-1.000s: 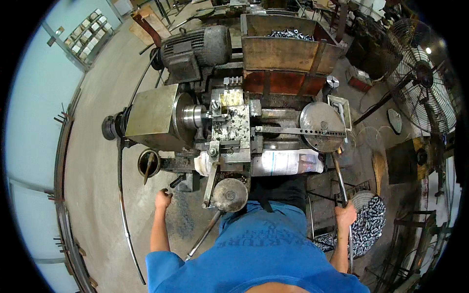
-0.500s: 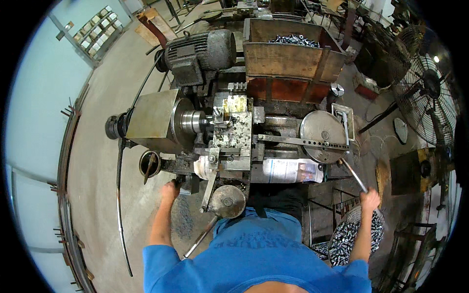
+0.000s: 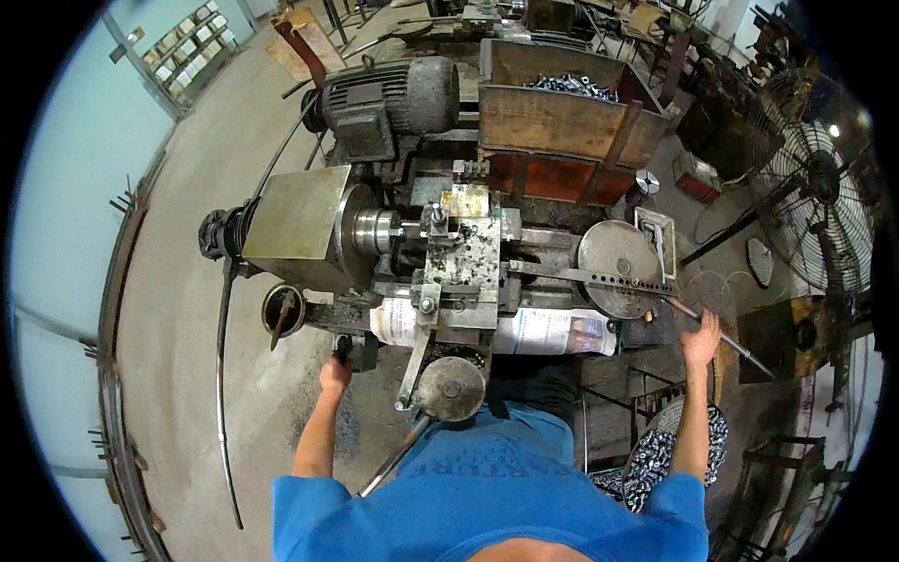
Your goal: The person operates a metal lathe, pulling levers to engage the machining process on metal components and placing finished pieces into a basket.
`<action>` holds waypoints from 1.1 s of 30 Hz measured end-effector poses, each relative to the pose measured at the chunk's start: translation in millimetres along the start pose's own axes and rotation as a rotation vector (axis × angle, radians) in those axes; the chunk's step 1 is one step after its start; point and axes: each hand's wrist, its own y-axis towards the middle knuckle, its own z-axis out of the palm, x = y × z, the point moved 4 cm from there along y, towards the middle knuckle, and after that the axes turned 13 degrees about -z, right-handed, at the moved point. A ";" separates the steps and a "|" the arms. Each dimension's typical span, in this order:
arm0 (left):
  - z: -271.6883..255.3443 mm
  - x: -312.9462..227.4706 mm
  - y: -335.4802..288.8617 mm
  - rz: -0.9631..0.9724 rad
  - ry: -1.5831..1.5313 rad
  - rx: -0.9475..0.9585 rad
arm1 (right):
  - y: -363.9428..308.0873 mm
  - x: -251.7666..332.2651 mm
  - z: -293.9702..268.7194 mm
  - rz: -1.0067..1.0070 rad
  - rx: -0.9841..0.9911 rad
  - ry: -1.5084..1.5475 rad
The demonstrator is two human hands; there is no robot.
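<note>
My left hand [image 3: 334,375] is closed around a small black handle [image 3: 344,348] at the front left of a lathe-like machine. My right hand [image 3: 700,343] lies over a long metal lever [image 3: 747,356], fingers across the rod. That lever runs out from a round steel disc [image 3: 618,267], to which a perforated flat bar [image 3: 581,274] is linked. In the middle, the oily carriage [image 3: 465,258] bears a tool post [image 3: 437,220], just right of the spindle [image 3: 373,231]. A second disc [image 3: 451,389] with its own lever [image 3: 398,456] sits close to my body; neither hand touches it.
Behind the machine stand a motor [image 3: 403,98] and a wooden box [image 3: 552,117] of small metal parts. A basket of shiny parts [image 3: 655,464] is beneath my right arm. A pot [image 3: 283,309] is at left, a caged fan [image 3: 815,178] at right. Printed paper [image 3: 552,332] lies along the front.
My right hand has moved forward with the right lever, which now points more to the right. The carriage and near disc have shifted slightly right. My left hand stays on the black handle.
</note>
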 end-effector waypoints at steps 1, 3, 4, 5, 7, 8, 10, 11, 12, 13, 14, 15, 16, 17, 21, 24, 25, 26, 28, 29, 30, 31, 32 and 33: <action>4.6 1.1 -1.4 0.002 -0.074 0.081 | 4.0 24.1 -17.3 -0.064 -0.083 0.142; 5.4 8.4 -0.7 -0.025 -0.173 0.265 | 21.7 79.4 -51.5 -0.089 -0.131 0.450; -2.3 17.3 0.1 -0.088 -0.196 0.341 | 32.5 112.2 -68.4 -0.093 -0.133 0.623; -20.5 24.0 3.9 -0.021 -0.200 0.368 | 44.8 150.8 -87.3 -0.215 -0.108 0.743; -81.2 39.3 11.5 0.061 -0.313 0.182 | 63.9 238.3 -126.3 -0.563 -0.117 0.925; -117.8 47.6 12.1 0.095 -0.524 0.131 | 66.1 282.0 -145.9 -0.797 -0.130 0.916; -199.7 67.4 4.0 0.205 -0.680 -0.189 | 70.5 376.7 -173.1 -1.135 -0.272 0.880; -232.9 81.8 -1.2 0.078 -0.622 -0.343 | 68.6 414.4 -183.6 -1.236 -0.296 0.907; -266.0 94.0 -9.7 0.067 -0.615 -0.507 | 69.5 453.5 -188.3 -1.290 -0.223 0.841; -286.0 107.1 -19.1 -0.063 -0.457 -0.572 | 70.2 485.5 -188.7 -1.315 -0.118 0.633; -298.7 115.6 -31.4 -0.139 -0.337 -0.691 | 71.2 510.5 -185.5 -1.327 -0.005 0.402; -292.9 120.2 -37.2 -0.253 -0.266 -0.526 | 73.1 528.5 -183.3 -1.309 0.063 0.319; -282.4 126.3 -45.2 -0.429 -0.174 -0.385 | 74.7 538.6 -176.2 -1.276 0.183 0.194; -269.4 116.3 -64.6 -0.290 -0.182 -0.557 | 76.7 542.4 -171.5 -1.288 0.258 0.184; -219.7 79.7 -95.7 -0.308 -0.299 -0.561 | 77.9 541.3 -155.6 -1.298 0.203 0.273; -216.4 63.5 -105.1 -0.345 -0.269 -0.564 | 82.5 544.0 -146.5 -1.275 0.188 0.332; -220.8 62.2 -104.0 -0.324 -0.284 -0.517 | 84.1 546.1 -145.4 -1.267 0.215 0.349; -226.0 63.5 -101.0 -0.298 -0.297 -0.446 | 84.1 546.3 -144.1 -1.246 0.260 0.325; -234.3 65.1 -94.8 -0.149 -0.384 -0.391 | 81.7 539.7 -153.8 -1.296 0.145 0.303; -234.5 70.9 -87.9 -0.131 -0.504 -0.218 | 81.2 531.9 -161.3 -1.287 0.094 0.323; -232.6 75.4 -80.9 -0.154 -0.591 -0.093 | 83.0 523.6 -168.5 -1.275 0.084 0.305; -232.8 77.3 -75.8 -0.110 -0.622 -0.065 | 88.1 513.5 -177.9 -1.323 0.061 0.309; -228.9 77.4 -70.3 -0.079 -0.770 0.029 | 97.1 495.5 -192.0 -1.320 -0.100 0.367; -225.3 79.1 -65.3 -0.101 -0.882 0.078 | 108.9 472.6 -203.1 -1.303 -0.192 0.376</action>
